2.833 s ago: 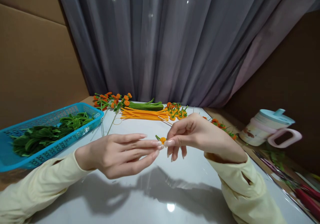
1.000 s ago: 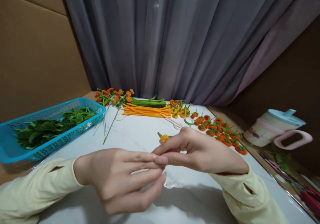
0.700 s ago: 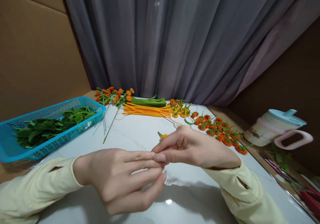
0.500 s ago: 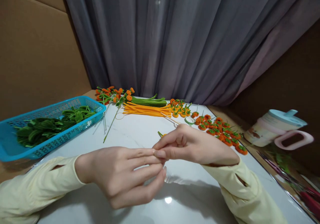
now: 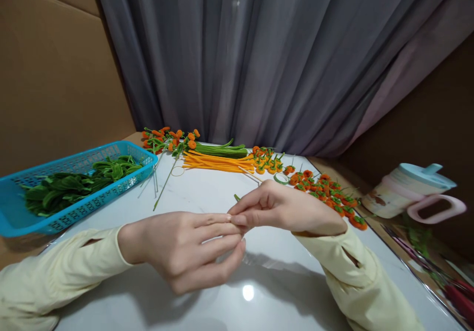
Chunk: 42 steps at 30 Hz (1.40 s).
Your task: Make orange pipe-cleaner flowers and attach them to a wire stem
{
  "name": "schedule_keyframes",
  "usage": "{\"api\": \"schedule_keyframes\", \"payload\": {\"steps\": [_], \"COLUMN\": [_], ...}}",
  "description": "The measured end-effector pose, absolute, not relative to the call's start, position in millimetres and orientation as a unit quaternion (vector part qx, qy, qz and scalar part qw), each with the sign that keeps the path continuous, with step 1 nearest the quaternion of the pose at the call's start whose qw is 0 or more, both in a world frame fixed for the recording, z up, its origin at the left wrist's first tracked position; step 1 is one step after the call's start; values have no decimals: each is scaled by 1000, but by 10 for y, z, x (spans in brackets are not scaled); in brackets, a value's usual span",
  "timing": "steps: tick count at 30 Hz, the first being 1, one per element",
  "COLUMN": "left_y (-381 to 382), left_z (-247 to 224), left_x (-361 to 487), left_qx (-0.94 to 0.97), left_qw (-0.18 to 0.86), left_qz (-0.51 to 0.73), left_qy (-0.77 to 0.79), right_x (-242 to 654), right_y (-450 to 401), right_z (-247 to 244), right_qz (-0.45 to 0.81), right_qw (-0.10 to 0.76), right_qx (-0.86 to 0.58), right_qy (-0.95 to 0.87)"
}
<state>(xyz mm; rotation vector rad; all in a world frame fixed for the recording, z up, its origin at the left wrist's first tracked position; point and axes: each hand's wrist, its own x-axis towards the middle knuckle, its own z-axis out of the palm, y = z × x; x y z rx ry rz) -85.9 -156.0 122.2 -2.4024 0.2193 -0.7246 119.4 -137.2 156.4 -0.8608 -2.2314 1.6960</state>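
My left hand [image 5: 185, 247] is held over the white table, palm down, its fingers closed together and their tips meeting those of my right hand [image 5: 274, 207]. The right thumb and index finger are pinched at the left fingertips. Whatever sits between them is hidden. A short green tip [image 5: 237, 198] shows just behind the right index finger. Behind the hands lie a bundle of orange fuzzy stems [image 5: 215, 162], a bundle of green ones [image 5: 222, 150] and a roll of green tape [image 5: 281, 178].
At the left is a blue basket [image 5: 107, 193] with green leaves [image 5: 59, 190]. Orange flower heads [image 5: 326, 188] spread along the right; more flowers [image 5: 170, 138] lie at the back left. A cup [image 5: 411, 188] and tools [image 5: 457, 291] are at the far right.
My left hand has risen slightly and shifted a little right. The right hand has moved slightly left, its fingertips still against the left ones. The yellow bit beside the green tip is no longer visible.
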Motion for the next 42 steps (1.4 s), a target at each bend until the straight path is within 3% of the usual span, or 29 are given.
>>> {"api": "schedule_keyframes", "payload": {"steps": [7,11,13,15,18,26,32,42], "left_y": [-1563,-1471,-1412,-1355,-1274,-1070,-1033,-1036], "left_z": [1191,964,787,600,343,-53,-15,21], "left_x": [-831,-760,-720,-692,-688,-750,-725,-721], "left_qx": [-911,-916,-928,-942,-944,-980,-985,-983], "left_qw": [308,281,257,236,231,118,52,17], "left_qz": [-264,-277,-256,-231,-229,-147,-73,-66], "left_qy": [72,78,82,67,61,-60,-145,-169], "right_x": [1184,1330,1463,1596,1715,1647,1627,1619], "right_y": [-1328,-1114,-972,-853,-769,-887,-944,-973], "right_z": [1507,1206,926,612,215,2,34,47], "right_qz": [540,519,416,187,110,0,-44,-101], "right_qw": [114,171,239,328,363,242,208,99], "right_qx": [-303,-370,-442,-480,-461,-366,-356,-373], "right_qy": [-777,-751,-758,-792,-802,-899,-910,-917]}}
